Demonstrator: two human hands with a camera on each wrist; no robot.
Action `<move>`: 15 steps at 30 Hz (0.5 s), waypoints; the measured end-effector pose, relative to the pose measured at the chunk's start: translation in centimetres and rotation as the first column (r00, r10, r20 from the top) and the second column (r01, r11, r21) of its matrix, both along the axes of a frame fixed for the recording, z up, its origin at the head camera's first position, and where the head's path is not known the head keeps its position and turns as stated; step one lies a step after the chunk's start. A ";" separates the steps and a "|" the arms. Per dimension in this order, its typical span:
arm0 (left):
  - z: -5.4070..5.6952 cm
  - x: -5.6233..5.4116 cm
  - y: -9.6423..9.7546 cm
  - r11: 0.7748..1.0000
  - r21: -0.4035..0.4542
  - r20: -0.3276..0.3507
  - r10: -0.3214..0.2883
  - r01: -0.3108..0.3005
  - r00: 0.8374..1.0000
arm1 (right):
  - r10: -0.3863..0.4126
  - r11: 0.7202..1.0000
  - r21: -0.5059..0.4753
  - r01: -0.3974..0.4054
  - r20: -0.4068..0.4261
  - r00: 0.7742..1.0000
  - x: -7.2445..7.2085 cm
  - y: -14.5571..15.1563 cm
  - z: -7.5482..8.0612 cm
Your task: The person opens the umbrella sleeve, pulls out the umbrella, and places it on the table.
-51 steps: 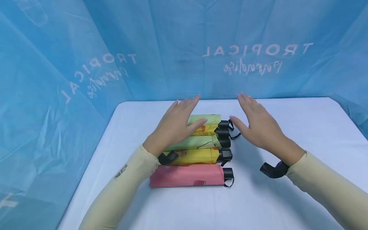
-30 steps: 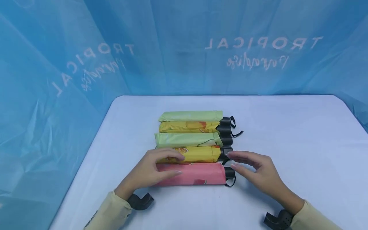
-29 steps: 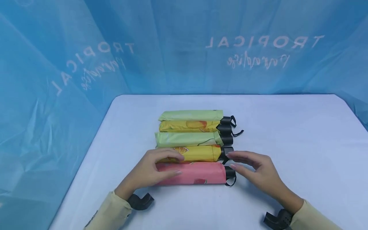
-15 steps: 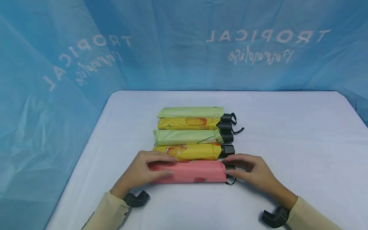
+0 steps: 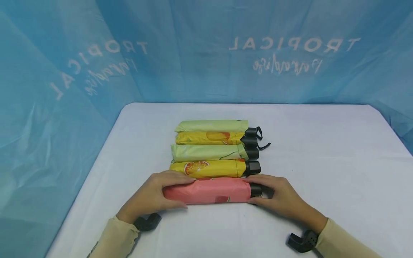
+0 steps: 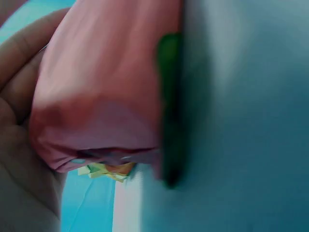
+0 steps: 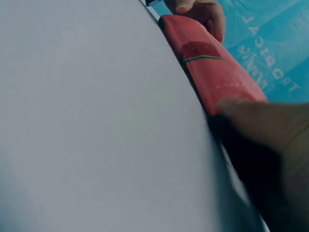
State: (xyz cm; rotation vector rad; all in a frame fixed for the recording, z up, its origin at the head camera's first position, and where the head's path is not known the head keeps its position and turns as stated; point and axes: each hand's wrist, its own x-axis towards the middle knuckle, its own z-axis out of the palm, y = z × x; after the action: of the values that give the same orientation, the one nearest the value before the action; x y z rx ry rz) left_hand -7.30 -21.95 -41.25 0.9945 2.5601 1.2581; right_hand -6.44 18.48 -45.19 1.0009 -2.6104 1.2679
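In the head view a folded pink umbrella (image 5: 209, 191) with a watermelon print and black handle lies nearest me, crosswise on the white table. My left hand (image 5: 153, 193) grips its left end, fingers over the far side and thumb along the near side. At the handle end my right hand (image 5: 280, 193) holds it between thumb and fingers, partly covering the black handle (image 5: 256, 190). The left wrist view shows the pink cloth (image 6: 106, 87) against my palm. In the right wrist view my thumb (image 7: 236, 108) presses the cover beside the handle.
Behind the pink umbrella lie a yellow umbrella (image 5: 222, 168) with an orange-slice print, a light green one (image 5: 206, 153), another yellow one (image 5: 193, 138) and another light green one (image 5: 209, 125), handles to the right. A blue curtain (image 5: 206, 71) hangs behind the white table (image 5: 322, 154).
Both hands have come down from above the row to the pink umbrella's two ends. The right hand has closed in on the handle end and the left has settled round the other end.
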 end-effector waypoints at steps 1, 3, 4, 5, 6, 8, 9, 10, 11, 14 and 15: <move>-0.1 0.1 0.1 1.000 -0.014 -0.021 0.000 -0.001 1.000 | 0.002 1.000 0.016 -0.001 -0.030 1.000 0.0 -0.1 -0.1; -0.3 0.3 0.3 1.000 -0.026 -0.053 0.006 -0.008 0.999 | -0.006 0.999 0.037 0.008 -0.075 0.997 0.0 -0.2 -0.3; -0.4 0.3 0.3 1.000 -0.026 -0.065 0.010 -0.011 0.998 | -0.008 0.999 0.034 0.011 -0.091 0.996 0.0 -0.2 -0.3; -0.5 0.3 0.4 1.000 -0.024 -0.071 0.016 -0.018 0.997 | -0.010 1.000 0.027 0.013 -0.098 0.995 0.0 -0.3 -0.3; -0.5 0.3 0.4 0.999 -0.023 -0.072 0.023 -0.025 0.997 | -0.012 1.000 0.018 0.014 -0.102 0.995 0.0 -0.3 -0.3; -0.5 0.3 0.3 0.999 -0.015 -0.071 0.035 -0.036 0.997 | -0.011 1.000 -0.003 0.010 -0.094 0.995 0.0 -0.4 -0.3; -0.5 0.4 0.3 0.999 -0.008 -0.066 0.039 -0.039 0.997 | -0.007 1.000 -0.013 0.006 -0.084 0.996 0.0 -0.4 -0.3; -0.5 0.4 0.2 0.999 0.001 -0.058 0.040 -0.040 0.998 | -0.003 1.000 -0.023 0.002 -0.073 0.997 0.1 -0.4 -0.3; -0.4 0.5 0.2 0.999 0.008 -0.049 0.045 -0.044 0.998 | -0.002 1.000 -0.031 0.000 -0.063 0.998 0.1 -0.5 -0.3; -0.3 0.7 0.2 0.998 0.029 -0.024 0.052 -0.052 0.998 | -0.006 0.998 -0.056 0.003 -0.047 0.999 0.5 -0.4 -0.2; -0.2 0.8 0.2 0.998 0.036 -0.022 0.053 -0.052 0.998 | -0.005 0.998 -0.069 0.001 -0.046 0.999 0.6 -0.4 -0.2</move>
State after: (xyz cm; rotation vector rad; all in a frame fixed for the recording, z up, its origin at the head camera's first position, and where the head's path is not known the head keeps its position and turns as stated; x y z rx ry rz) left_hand -6.47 -21.71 -41.50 0.9598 2.6066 1.3178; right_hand -5.88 18.07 -45.37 1.0024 -2.5143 1.3085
